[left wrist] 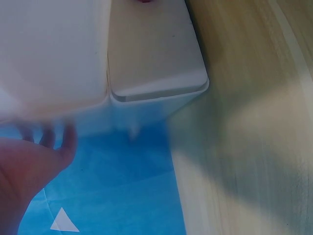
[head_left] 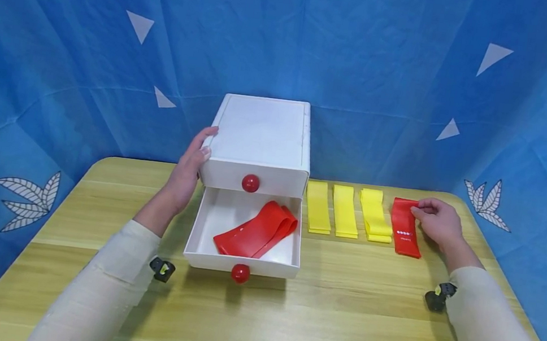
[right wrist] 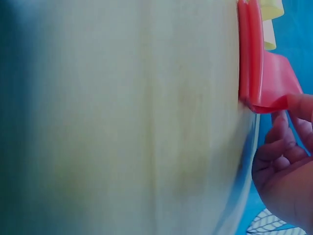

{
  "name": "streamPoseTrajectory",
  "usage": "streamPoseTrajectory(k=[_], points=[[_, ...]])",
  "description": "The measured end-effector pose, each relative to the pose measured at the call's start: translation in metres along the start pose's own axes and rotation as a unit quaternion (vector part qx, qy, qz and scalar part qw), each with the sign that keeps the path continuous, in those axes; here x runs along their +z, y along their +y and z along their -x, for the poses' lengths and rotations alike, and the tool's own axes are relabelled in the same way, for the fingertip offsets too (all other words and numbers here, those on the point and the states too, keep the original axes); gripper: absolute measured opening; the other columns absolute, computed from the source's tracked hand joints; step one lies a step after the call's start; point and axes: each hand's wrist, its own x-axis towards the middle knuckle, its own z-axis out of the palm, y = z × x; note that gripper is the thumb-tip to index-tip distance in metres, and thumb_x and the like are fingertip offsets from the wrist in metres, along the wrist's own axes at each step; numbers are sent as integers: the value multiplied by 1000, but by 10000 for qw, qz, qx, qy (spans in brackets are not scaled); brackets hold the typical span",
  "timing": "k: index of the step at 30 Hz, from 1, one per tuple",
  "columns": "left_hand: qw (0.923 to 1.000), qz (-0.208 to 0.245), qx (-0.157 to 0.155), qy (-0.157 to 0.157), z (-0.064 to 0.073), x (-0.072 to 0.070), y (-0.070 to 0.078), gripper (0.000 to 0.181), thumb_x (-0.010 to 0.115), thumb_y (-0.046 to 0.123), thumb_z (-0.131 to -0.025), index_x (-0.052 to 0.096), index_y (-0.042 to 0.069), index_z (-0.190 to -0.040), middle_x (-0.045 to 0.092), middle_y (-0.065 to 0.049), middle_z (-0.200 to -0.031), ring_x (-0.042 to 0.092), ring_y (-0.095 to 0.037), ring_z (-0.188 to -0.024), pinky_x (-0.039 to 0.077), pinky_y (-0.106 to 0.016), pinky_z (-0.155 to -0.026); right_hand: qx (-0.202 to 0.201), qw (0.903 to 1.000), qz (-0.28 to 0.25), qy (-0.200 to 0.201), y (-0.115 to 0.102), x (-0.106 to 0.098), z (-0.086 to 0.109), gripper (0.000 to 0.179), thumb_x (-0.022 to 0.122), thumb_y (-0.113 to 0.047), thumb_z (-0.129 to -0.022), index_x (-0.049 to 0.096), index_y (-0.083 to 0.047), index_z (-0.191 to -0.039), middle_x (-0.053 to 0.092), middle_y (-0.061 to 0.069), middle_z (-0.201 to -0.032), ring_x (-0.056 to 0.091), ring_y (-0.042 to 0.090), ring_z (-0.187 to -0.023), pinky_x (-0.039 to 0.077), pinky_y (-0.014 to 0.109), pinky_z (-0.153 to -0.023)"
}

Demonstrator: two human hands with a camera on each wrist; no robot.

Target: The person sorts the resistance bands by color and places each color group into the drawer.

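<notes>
- Right hand pinches the edge of a red band near the back right corner of the surface; narrow gap to the yellow bands.
- Left hand, fingers relaxed, rests against the left edge of the white cabinet.
- Open drawer juts frontward, second red band inside.

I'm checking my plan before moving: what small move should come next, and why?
Probably lift the red band toward the open drawer: the right hand pinches its edge, another red band lies in that drawer, and the left hand rests against the cabinet, which may help steady it.
</notes>
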Motion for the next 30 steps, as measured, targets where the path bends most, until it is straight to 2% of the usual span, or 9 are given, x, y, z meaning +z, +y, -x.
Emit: streamPoseTrajectory(k=[6,17,26,30], points=[[10000,31,-1,-18,0,1,1,57,33,56,-102,21,41,-155,25,5,-156,35,-26,-135,36,-57,-104,-108,9994,209,247,-2,-4,8,38,57,-29,-102,55,3,-123,55,25,-117,49,38,-102,47,38,-74],[10000,41,79,-30,0,2,0,56,32,57,-102,21,40,-155,28,4,-154,37,-26,-133,37,-57,-104,-208,9981,82,572,-3,-10,26,43,56,-34,-101,56,3,-124,55,21,-115,48,35,-103,46,34,-74],[10000,35,85,-36,-1,1,1,54,30,52,-103,23,39,-154,29,0,-153,37,-28,-133,37,-61,-103,-298,9959,-204,828,-13,-17,45,44,58,-34,-101,57,2,-125,57,17,-112,51,25,-93,47,18,-65],[10000,30,39,-34,-2,0,1,53,29,51,-103,22,40,-155,26,0,-155,35,-29,-134,36,-62,-102,-252,9954,-392,837,-19,-20,54,46,58,-37,-100,56,0,-126,57,15,-111,51,22,-92,48,17,-63]])
